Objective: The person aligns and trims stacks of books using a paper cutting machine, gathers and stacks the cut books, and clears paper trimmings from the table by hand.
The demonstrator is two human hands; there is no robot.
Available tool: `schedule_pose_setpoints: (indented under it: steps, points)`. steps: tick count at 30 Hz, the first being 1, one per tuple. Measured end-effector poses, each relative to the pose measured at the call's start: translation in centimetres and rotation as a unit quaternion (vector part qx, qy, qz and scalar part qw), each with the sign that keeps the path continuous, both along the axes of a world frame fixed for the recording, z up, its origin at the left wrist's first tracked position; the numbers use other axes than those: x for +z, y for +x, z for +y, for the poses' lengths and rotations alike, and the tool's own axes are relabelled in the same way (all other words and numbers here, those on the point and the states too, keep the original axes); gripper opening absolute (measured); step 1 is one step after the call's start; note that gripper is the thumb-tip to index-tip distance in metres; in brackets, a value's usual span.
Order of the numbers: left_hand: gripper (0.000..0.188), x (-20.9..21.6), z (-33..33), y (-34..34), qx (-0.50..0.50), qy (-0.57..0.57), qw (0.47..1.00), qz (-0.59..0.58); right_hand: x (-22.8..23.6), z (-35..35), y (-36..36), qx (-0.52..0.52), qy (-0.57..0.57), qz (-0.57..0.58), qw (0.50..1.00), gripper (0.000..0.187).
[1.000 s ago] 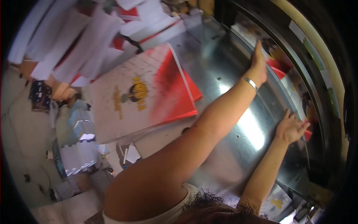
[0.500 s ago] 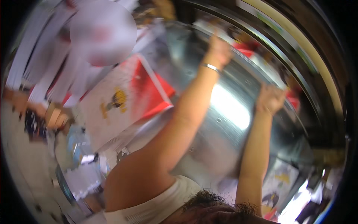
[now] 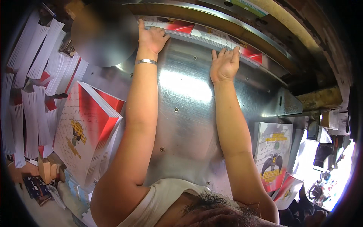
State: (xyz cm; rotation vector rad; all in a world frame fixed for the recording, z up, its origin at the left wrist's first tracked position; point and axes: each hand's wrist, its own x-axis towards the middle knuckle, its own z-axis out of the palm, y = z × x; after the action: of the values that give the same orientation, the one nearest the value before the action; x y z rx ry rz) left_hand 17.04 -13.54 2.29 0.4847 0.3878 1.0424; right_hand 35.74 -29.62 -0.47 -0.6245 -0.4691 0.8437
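Both my arms reach forward over a shiny metal table (image 3: 189, 128). At its far side, two thin stacks of white and red booklets lie end to end beneath a long machine bar. My left hand (image 3: 152, 39), with a silver band at the wrist, rests against the near edge of the left booklet stack (image 3: 177, 27), its fingers spread. Against the right booklet stack (image 3: 223, 41) is my right hand (image 3: 225, 66), palm showing and fingers stretched out. Neither hand grips anything; some fingertips are hidden at the booklet edges.
The metal machine bar (image 3: 211, 20) crosses above the booklets. At left stand a tall booklet pile (image 3: 81, 132) and several fanned white paper bundles (image 3: 36, 56). Another booklet pile (image 3: 274, 151) stands at right, below a metal bracket (image 3: 287, 102). A round blur covers the upper left.
The view has turned and steadied, so the booklet stacks now show clearly. Both hands remain at the booklets' edge, appearing further left in the picture.
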Motion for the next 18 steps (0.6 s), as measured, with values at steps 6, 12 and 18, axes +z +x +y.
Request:
schedule_pose_setpoints:
  steps: [6,12,18]
  points:
    - [0.106,0.04,-0.38,-0.4,0.001,-0.008,1.0,0.002,0.04,-0.61,-0.65,0.003,-0.001,-0.012,1.0,0.104]
    - [0.106,-0.33,0.34,-0.77,-0.001,0.004,1.0,0.001,0.0,-0.1,-0.87,-0.001,-0.001,-0.004,1.0,0.103]
    - [0.106,-0.48,0.48,-0.48,-0.002,0.0,1.0,0.006,-0.59,-0.05,-0.91,-0.007,0.01,0.014,1.0,0.098]
